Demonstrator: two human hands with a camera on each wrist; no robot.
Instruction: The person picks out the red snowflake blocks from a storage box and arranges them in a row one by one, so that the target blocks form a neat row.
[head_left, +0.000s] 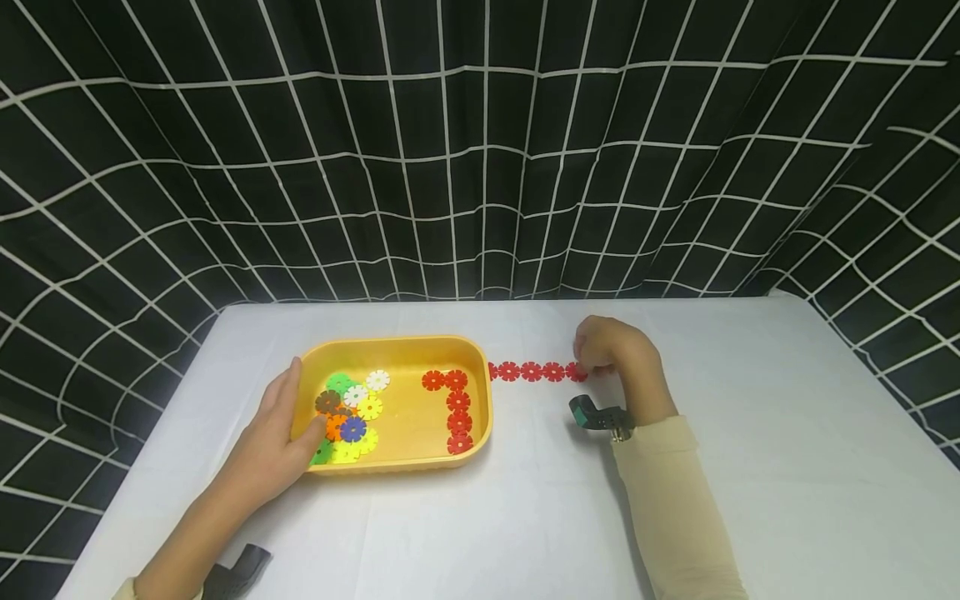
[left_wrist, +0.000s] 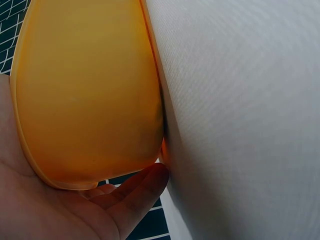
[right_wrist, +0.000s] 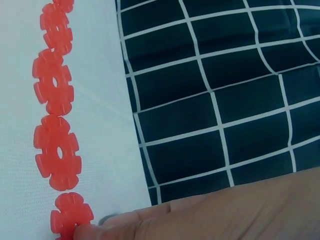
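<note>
In the head view a yellow plastic tray [head_left: 405,462] stands on the table, and my left hand [head_left: 279,442] grips its left end, thumb over the rim, fingers along the outside. In the left wrist view the palm [left_wrist: 60,215] lies against the tray wall [left_wrist: 90,100]. To the tray's right, red snowflake discs [head_left: 531,372] form a straight row. My right hand [head_left: 609,343] holds the disc [right_wrist: 70,212] at the row's right end, a fingertip on its edge in the right wrist view. Its other fingers are mostly hidden.
Inside the tray, red discs [head_left: 459,402] form a bent line at the right, and mixed-colour discs [head_left: 353,429] are heaped at the left. A white cloth [head_left: 450,533] covers the table. Behind it hangs a black grid curtain [head_left: 480,167]. Each wrist wears a dark camera mount [head_left: 600,417].
</note>
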